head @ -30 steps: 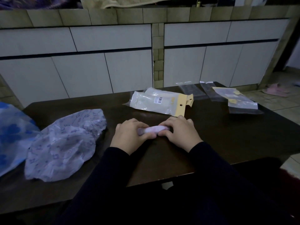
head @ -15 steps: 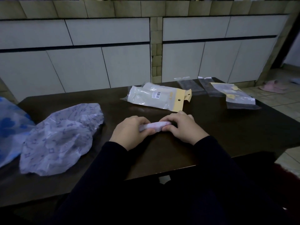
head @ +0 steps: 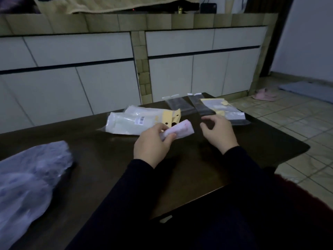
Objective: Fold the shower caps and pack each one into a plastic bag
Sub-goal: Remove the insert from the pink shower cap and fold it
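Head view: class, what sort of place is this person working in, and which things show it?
Probably a home, perhaps a kitchen or living area: a low dark table stands before a tiled counter with white cabinets, and pink slippers lie on the tiled floor.

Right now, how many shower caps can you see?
2: a folded pink shower cap pinched in the left hand, and an unfolded bluish shower cap at the table's left. Packed ones may be hidden.
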Available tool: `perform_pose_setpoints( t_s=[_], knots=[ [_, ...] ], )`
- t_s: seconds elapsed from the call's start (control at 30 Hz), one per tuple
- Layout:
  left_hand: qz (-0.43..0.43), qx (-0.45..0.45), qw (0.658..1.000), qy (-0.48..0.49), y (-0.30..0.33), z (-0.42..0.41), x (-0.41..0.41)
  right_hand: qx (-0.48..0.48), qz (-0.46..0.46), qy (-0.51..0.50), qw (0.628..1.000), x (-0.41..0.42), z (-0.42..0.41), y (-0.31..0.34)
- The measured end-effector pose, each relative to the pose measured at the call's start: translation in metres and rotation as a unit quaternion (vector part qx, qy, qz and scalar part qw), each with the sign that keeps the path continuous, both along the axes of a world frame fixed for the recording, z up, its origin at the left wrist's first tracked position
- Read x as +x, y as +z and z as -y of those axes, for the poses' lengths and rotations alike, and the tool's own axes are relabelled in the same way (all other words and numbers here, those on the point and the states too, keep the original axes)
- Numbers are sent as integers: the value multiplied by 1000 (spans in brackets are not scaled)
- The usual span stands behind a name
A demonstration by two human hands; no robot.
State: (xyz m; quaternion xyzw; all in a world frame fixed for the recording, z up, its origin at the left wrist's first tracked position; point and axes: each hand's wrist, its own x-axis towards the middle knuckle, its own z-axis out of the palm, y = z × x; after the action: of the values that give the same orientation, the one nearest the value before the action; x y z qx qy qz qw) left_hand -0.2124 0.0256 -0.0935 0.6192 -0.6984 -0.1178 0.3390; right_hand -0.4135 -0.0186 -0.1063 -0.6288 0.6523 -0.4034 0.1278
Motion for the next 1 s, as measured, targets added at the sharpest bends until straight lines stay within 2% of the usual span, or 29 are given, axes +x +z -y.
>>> perform_pose_setpoints(
  t_s=[0.07,0.17,0.33,0.47,0.77,0.9,1.0],
  knots=[
    [-7,-21,1000,2,0,13,-22,-10,-81,-58,995,-9,22,-2],
    [-15,-37,999,-2,-2,30,-48,24,-180,-106,978,-27,51,-5],
    [-33,-31,999,7,-10,59,-69,50,-222,-127,965,-45,78,-8],
    [-26,-12,1000,1,-15,68,-72,21,-192,-129,973,-46,84,-10],
    [-87,15,996,-29,-11,63,-62,-79,-20,-150,985,-48,62,7],
    [-106,-5,994,-24,-7,59,-58,-152,2,-157,976,-42,40,16],
    [-133,-28,990,-26,-3,53,-57,-156,86,-155,972,-36,21,22]
  ],
)
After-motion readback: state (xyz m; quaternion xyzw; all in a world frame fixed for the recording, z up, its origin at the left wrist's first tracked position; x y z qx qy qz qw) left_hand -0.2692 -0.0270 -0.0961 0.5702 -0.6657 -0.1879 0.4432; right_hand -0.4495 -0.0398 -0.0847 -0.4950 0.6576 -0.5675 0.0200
